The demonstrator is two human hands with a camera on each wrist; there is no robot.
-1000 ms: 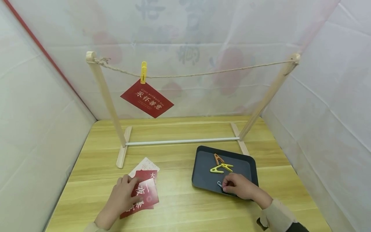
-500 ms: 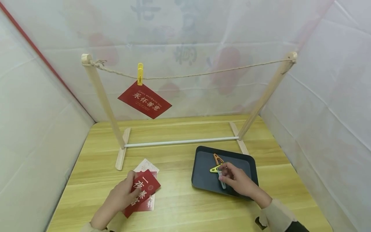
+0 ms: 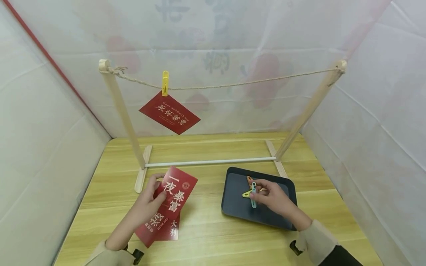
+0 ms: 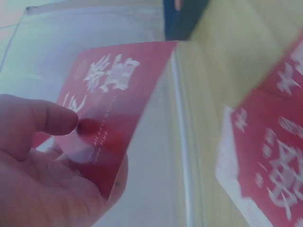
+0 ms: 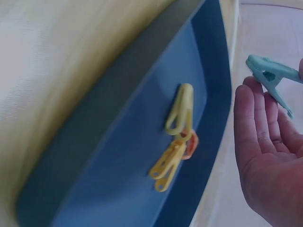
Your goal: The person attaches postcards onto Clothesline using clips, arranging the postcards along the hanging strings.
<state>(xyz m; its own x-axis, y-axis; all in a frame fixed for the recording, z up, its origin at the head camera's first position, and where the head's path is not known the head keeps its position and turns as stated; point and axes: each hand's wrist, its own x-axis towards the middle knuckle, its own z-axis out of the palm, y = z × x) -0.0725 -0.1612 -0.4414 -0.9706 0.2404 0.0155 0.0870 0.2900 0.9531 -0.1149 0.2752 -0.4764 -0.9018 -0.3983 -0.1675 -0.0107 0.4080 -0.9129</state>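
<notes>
My left hand pinches a red card with white characters, thumb on its face, lifted off the table. Below it lie further red cards, and the left wrist view shows a white card under them. My right hand holds a pale blue-green clothespin over the dark tray. In the right wrist view the clothespin sits between thumb and fingers. Two yellow clothespins and an orange clothespin lie in the tray, partly hidden by my hand in the head view.
Behind the hands stands a wooden frame with a twine line strung across. A yellow clothespin clips another red card to the twine by one corner. A white rod joins the frame's feet. Pale cloth walls enclose the table.
The left hand has picked up the top red card and raised it toward the frame. The right hand has lifted the blue-green clothespin from the tray's front part and turned it upright.
</notes>
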